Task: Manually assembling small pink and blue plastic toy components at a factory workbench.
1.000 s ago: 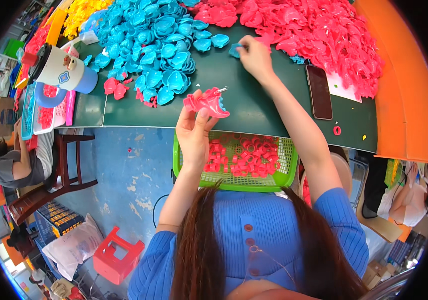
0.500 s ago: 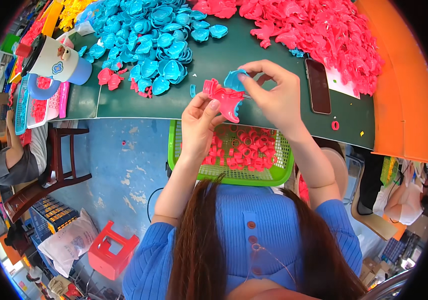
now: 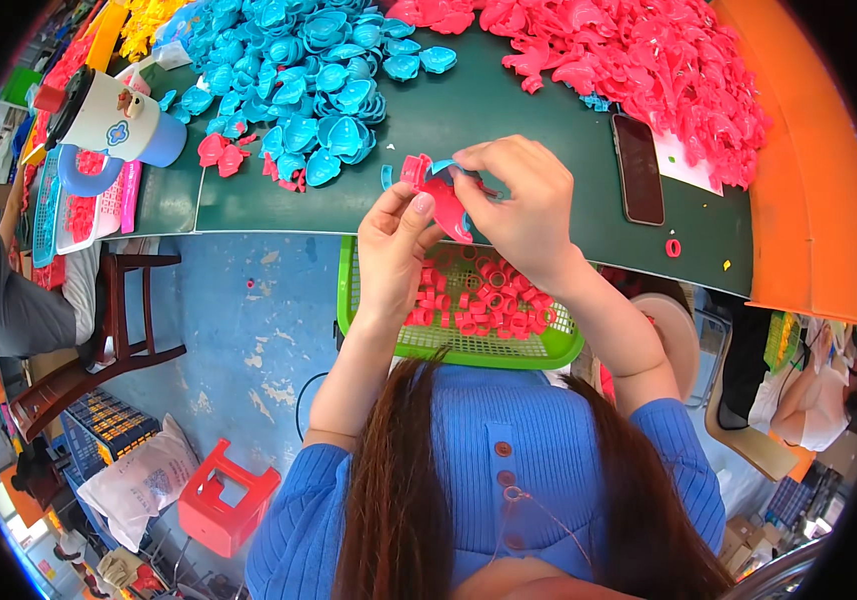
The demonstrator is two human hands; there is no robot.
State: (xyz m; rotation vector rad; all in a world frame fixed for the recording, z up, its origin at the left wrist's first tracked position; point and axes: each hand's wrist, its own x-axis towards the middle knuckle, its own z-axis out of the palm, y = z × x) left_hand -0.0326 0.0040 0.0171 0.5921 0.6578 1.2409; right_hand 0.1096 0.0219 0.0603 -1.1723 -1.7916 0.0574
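I observe a green basket [image 3: 469,356] of pink rings [image 3: 494,297] at six o'clock from a pink moulded piece [image 3: 446,208]. The left hand [image 3: 392,250] grips that piece over the green table [image 3: 279,208], and the right hand [image 3: 524,200] pinches a blue piece [image 3: 443,166] beside its upper end; I cannot tell whether the two touch. Beyond, a phone [image 3: 639,175] lies at three o'clock, a pink heap [image 3: 639,75] at two, a blue pile [image 3: 294,75] between ten and eleven.
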